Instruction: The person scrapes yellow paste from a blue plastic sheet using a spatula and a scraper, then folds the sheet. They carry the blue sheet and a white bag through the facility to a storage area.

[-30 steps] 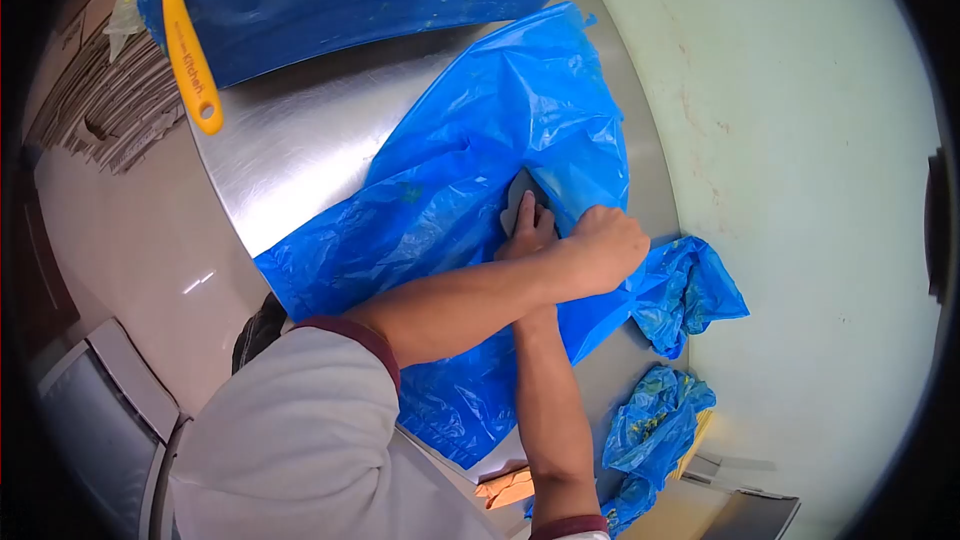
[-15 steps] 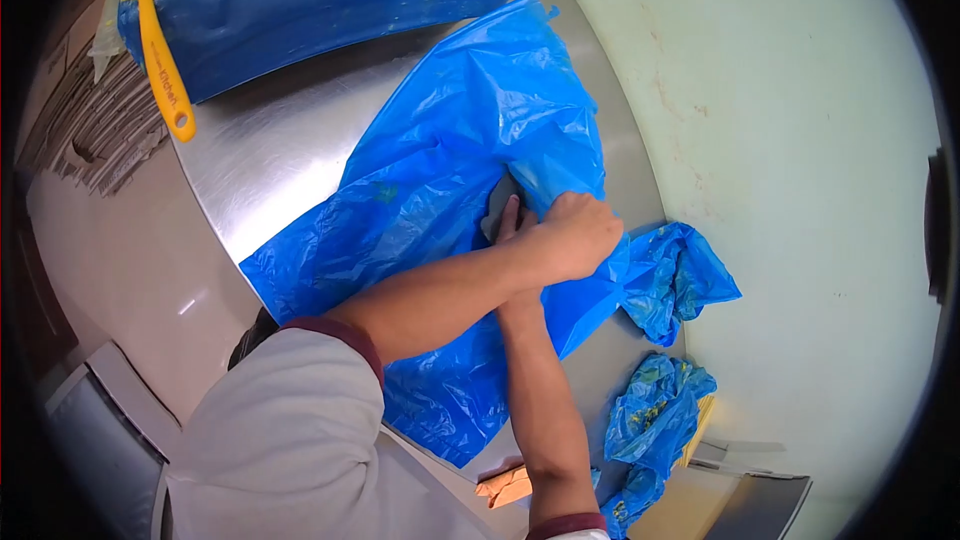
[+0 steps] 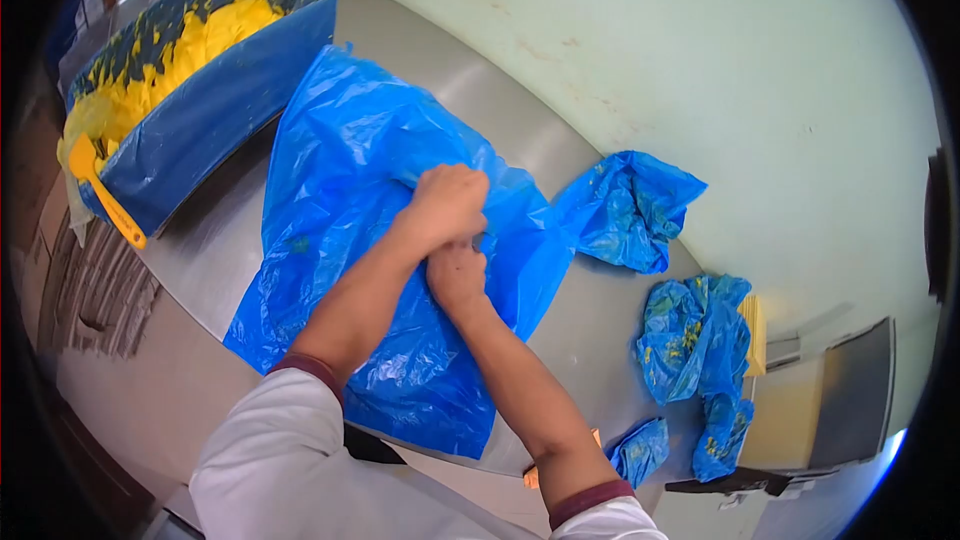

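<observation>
A large blue plastic sheet or bag (image 3: pixel 340 160) lies crumpled over the metal table. My left hand (image 3: pixel 450 202) is closed in a fist on gathered blue plastic near its middle. Just below it, touching or nearly so, my right hand (image 3: pixel 458 275) is closed too. Its fingertips are hidden, and what it grips cannot be made out. To the right, the plastic narrows toward a crumpled, yellow-smeared blue piece (image 3: pixel 640 215).
A blue-lined bin (image 3: pixel 225 90) holds yellow paste (image 3: pixel 205 40), with a yellow spatula (image 3: pixel 110 200) at its near corner. More smeared blue plastic (image 3: pixel 690 335) lies at the right by the wall. Stacked cardboard (image 3: pixel 100 290) stands at the left.
The view has turned, showing more of the bin. My forearms no longer cross. My right hand's fingers have closed, and the dark grey thing beside them is no longer visible.
</observation>
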`<move>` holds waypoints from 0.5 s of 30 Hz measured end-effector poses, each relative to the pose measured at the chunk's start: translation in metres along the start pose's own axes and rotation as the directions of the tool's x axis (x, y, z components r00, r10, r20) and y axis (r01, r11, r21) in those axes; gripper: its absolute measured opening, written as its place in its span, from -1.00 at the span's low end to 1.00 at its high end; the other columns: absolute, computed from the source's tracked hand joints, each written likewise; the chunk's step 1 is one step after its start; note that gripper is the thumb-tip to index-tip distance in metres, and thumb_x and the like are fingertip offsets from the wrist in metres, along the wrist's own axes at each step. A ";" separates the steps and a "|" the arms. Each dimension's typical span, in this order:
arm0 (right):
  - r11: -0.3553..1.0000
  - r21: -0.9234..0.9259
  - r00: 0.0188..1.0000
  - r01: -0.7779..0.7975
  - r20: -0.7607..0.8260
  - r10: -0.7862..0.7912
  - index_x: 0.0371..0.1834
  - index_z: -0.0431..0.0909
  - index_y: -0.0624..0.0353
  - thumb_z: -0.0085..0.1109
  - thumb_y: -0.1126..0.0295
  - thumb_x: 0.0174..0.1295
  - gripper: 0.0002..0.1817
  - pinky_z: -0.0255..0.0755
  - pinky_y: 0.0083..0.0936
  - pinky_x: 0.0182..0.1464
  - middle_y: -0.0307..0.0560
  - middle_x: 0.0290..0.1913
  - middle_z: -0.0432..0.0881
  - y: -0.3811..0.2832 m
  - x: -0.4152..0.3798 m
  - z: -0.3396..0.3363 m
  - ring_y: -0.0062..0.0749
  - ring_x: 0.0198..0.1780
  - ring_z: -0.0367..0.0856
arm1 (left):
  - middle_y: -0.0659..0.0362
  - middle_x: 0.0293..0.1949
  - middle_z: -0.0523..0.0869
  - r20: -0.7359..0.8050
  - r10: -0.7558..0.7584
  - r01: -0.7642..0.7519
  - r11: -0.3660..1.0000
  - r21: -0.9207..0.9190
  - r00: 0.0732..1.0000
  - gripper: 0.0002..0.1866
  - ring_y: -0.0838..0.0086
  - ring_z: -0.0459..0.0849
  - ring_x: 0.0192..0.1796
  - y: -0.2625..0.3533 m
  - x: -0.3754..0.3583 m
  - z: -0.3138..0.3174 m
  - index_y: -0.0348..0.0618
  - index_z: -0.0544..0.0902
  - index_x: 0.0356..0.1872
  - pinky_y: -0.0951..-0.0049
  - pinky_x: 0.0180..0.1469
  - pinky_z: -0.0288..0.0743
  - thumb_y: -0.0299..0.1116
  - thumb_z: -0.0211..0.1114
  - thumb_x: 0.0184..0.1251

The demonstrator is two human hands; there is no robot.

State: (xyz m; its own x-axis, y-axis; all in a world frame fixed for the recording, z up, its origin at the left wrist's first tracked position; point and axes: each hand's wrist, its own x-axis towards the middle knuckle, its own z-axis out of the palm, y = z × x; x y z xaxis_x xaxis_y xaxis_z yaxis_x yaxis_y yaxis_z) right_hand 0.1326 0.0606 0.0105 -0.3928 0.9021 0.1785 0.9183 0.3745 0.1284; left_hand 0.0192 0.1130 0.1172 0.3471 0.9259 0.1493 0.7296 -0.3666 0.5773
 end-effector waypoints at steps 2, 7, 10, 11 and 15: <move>0.998 0.051 0.998 -0.046 0.039 0.044 0.04 0.49 0.25 0.13 0.33 0.09 -0.58 0.56 -0.18 -0.14 0.15 0.14 0.46 -0.001 -0.004 -0.014 -0.02 0.16 0.47 | -0.05 -0.47 0.68 0.000 0.006 -0.006 1.000 -0.007 1.000 -0.86 0.04 0.68 -0.32 -0.004 0.002 -0.002 -0.17 0.64 -0.58 0.13 -0.28 0.53 -0.35 0.33 -0.21; 0.961 0.268 0.996 0.072 0.022 -0.081 0.23 0.39 0.18 0.31 0.21 0.01 -0.33 0.13 0.00 0.34 0.13 0.27 0.36 0.046 -0.051 -0.090 0.07 0.36 0.22 | -0.04 -0.49 0.69 -0.110 -0.107 0.092 0.987 -0.135 0.988 -0.85 0.04 0.67 -0.40 0.004 -0.024 0.005 -0.19 0.61 -0.60 0.17 -0.34 0.53 -0.35 0.35 -0.19; 0.976 0.200 0.991 -0.090 0.116 0.068 0.21 0.45 -0.01 0.30 0.18 0.02 -0.40 0.14 0.04 0.31 0.08 0.31 0.33 0.074 -0.095 -0.076 -0.03 0.40 0.21 | -0.01 -0.53 0.69 -0.202 -0.277 0.208 0.928 -0.308 0.939 -0.83 0.14 0.70 -0.43 0.003 -0.050 0.035 -0.22 0.60 -0.59 0.24 -0.37 0.53 -0.35 0.38 -0.14; 0.939 0.302 0.980 -0.166 0.160 0.122 0.19 0.46 -0.04 0.30 0.17 0.02 -0.42 0.14 0.04 0.30 0.08 0.31 0.33 0.081 -0.111 -0.061 -0.03 0.38 0.24 | 0.01 -0.54 0.68 -0.228 -0.337 0.235 0.894 -0.380 0.914 -0.82 0.19 0.70 -0.44 0.001 -0.058 0.053 -0.22 0.59 -0.58 0.27 -0.39 0.52 -0.35 0.38 -0.12; 0.877 0.390 0.959 -0.281 0.139 0.246 0.15 0.52 -0.08 0.30 0.12 0.04 -0.46 0.19 -0.02 0.29 0.09 0.32 0.36 0.078 -0.146 -0.051 0.04 0.31 0.34 | 0.11 -0.63 0.64 -0.177 -0.455 0.231 0.704 -0.672 0.873 -0.83 0.42 0.66 -0.51 -0.010 -0.087 0.102 -0.24 0.57 -0.55 0.38 -0.45 0.46 -0.39 0.37 -0.01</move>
State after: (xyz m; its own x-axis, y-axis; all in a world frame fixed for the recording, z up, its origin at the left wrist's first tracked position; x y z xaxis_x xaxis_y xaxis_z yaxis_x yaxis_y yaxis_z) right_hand 0.2588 -0.0533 0.0441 -0.1441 0.9873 0.0673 0.9347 0.1581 -0.3184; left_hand 0.0420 0.0265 0.0163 -0.1332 0.9911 0.0094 0.1977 0.0173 0.9801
